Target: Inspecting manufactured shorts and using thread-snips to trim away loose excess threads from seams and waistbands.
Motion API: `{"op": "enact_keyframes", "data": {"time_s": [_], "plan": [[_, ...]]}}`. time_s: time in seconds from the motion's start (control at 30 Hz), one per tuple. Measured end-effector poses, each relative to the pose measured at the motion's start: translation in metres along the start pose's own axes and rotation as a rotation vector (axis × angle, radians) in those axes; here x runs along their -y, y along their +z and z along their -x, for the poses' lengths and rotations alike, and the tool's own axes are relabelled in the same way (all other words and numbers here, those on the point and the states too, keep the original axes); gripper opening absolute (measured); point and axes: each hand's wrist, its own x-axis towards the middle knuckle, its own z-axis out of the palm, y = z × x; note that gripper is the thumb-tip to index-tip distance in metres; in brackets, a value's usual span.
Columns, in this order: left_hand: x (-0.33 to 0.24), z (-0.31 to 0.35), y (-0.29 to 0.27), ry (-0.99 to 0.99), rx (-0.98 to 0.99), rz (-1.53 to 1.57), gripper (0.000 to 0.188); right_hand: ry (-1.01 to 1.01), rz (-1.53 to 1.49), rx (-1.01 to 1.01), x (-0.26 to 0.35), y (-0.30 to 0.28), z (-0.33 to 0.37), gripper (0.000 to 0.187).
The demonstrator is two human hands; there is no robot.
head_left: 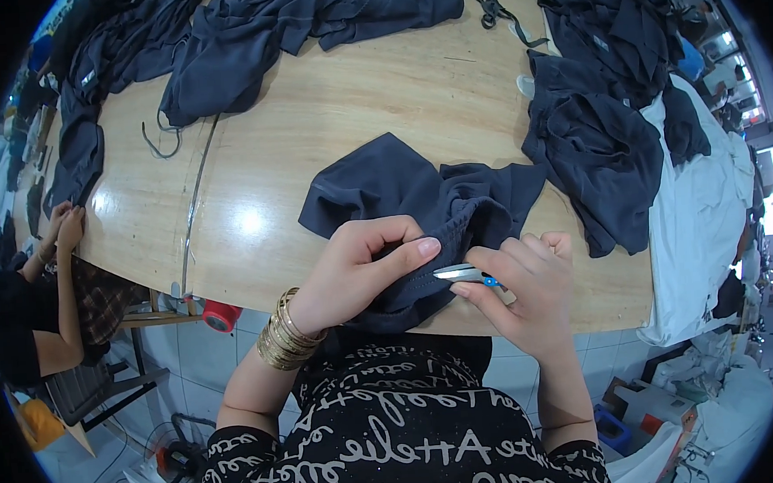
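A dark navy garment (374,182) lies bunched at the table's near edge, its gathered, stitched band raised toward me. My left hand (348,270), with gold bangles on the wrist, pinches this band between thumb and fingers. Close on its right, my right hand (527,290) is closed around a pair of thread snips (456,273) with silver blades and a bit of blue. The blades point left, beside the stitched band and near my left thumb. Whether they touch the cloth I cannot tell. Most of the snips' handle is hidden in my right hand.
More dark garments (302,21) are heaped along the far side of the wooden table (325,112). Others (598,162) lie at the right, beside white cloth (699,209). Dark cords (492,7) trail at the back. At far left, a co-worker's hands (65,227) hold dark fabric.
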Motion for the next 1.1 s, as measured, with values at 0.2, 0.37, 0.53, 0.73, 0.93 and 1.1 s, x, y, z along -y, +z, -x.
{"op": "enact_keyframes", "data": {"time_s": [0.2, 0.37, 0.53, 0.73, 0.93, 1.1], "plan": [[0.002, 0.0, 0.001, -0.001, -0.008, -0.024, 0.031, -0.023, 0.055, -0.002, 0.001, -0.001, -0.001, 0.026], [0.002, -0.001, 0.0, -0.008, 0.003, -0.007, 0.031, -0.029, 0.073, -0.011, 0.002, 0.0, -0.001, 0.026], [0.002, -0.001, -0.002, -0.015, 0.019, -0.001, 0.029, -0.007, 0.059, 0.006, 0.002, 0.002, 0.0, 0.023], [0.009, 0.0, -0.003, 0.001, -0.037, 0.092, 0.023, 0.229, -0.198, -0.078, -0.005, -0.003, 0.004, 0.018], [0.019, 0.002, -0.012, -0.001, -0.016, 0.177, 0.02, 0.468, -0.49, -0.143, -0.004, -0.002, 0.006, 0.022], [0.014, 0.005, -0.015, -0.073, 0.077, 0.374, 0.02, 0.602, -0.837, -0.035, -0.014, 0.012, -0.002, 0.022]]}}
